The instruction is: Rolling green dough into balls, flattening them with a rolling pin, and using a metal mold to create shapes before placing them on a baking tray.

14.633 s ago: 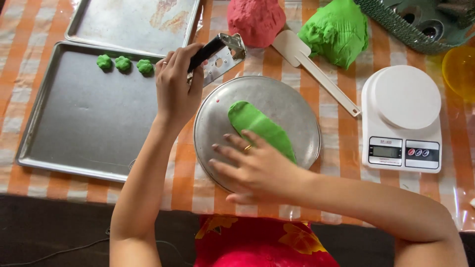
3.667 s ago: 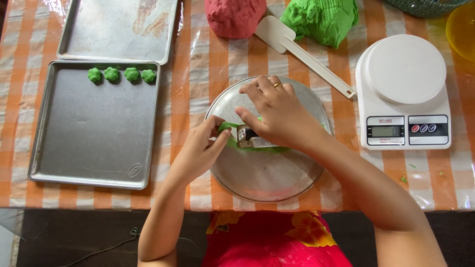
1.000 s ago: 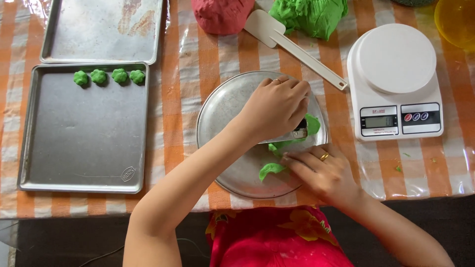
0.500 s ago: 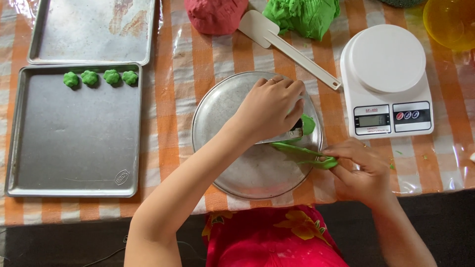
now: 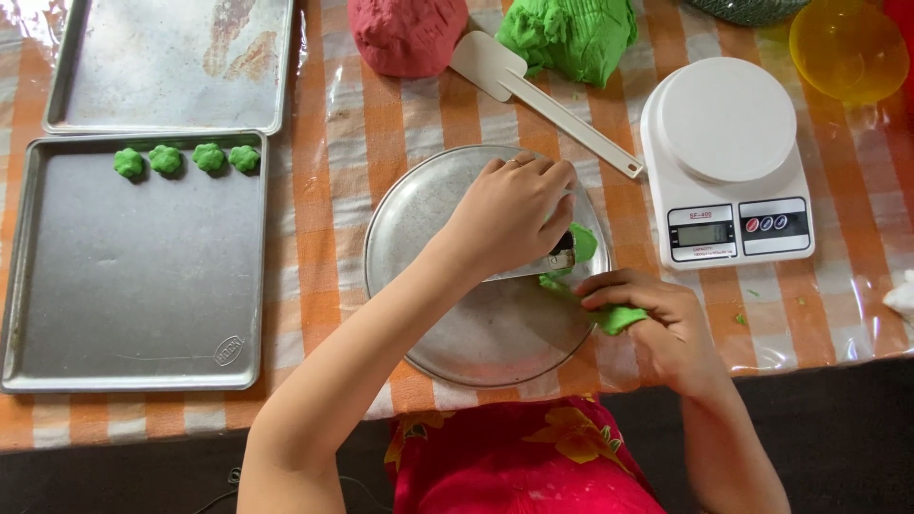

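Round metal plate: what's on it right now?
On the round metal plate: the left hand pressing a scraper against green dough. The right hand pulls a dough strip off the rim. Anything under the left hand is hidden.

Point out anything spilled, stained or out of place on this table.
Small green crumbs lie scattered on the cloth below the scale. The upper tray shows brownish stains. Otherwise nothing stands out.
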